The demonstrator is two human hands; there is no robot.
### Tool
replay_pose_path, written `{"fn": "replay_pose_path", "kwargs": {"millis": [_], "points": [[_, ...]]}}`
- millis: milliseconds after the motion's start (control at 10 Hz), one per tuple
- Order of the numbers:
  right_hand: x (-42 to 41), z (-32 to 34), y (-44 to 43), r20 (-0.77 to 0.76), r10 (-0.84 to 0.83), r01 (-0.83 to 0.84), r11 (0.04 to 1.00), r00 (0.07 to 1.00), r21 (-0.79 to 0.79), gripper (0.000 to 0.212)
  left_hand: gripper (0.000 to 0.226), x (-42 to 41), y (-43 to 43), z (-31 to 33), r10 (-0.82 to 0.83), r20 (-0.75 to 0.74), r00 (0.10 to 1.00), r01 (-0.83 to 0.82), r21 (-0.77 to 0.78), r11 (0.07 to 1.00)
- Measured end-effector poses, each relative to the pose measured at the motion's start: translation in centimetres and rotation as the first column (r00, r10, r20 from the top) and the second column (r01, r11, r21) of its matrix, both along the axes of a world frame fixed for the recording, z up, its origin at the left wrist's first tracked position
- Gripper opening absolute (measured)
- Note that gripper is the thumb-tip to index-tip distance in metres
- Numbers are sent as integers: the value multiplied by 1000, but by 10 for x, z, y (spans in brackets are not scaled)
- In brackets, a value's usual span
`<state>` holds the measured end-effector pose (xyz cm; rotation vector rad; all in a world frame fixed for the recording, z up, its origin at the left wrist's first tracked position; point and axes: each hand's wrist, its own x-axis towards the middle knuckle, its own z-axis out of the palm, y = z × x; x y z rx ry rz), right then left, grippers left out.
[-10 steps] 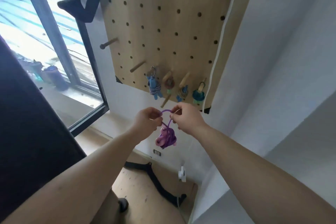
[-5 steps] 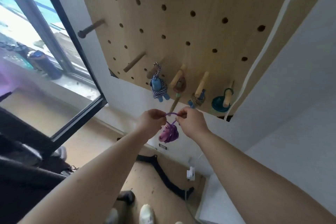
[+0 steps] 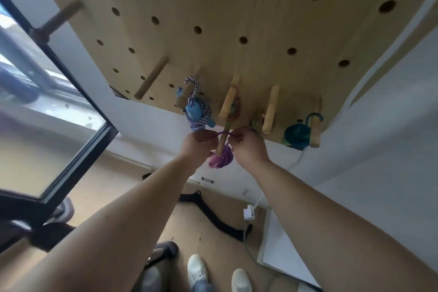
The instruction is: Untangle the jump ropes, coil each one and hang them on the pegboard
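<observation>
Purple coiled rope (image 3: 221, 160) hangs just below the pegboard (image 3: 213, 19), its loop pinched taut between left hand (image 3: 199, 143) and right hand (image 3: 248, 144) across a thin peg (image 3: 222, 142), not yet released; four other coils (image 3: 198, 111) already hang, so the task is judged nearly complete.

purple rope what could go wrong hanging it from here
1. The purple rope hangs from a small loop that the left hand and right hand pinch across the peg; whether it is truly over it is unclear, so releasing now may drop it.
2. The left hand is close to the striped rope and might knock it off.
</observation>
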<state>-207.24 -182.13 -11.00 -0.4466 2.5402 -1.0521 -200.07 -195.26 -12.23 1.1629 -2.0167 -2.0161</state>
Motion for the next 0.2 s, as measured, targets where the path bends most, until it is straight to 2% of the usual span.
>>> {"fn": "replay_pose_path", "kwargs": {"millis": [100,200], "points": [[-2,-2,-1,23,25,-26,998,999,65,11,23,-2,1,2,2,26,1000,-1,-13,1000],[-4,-4,1,120,-11,0,996,993,91,11,20,2,-2,4,49,42,998,-49,-8,999]]}}
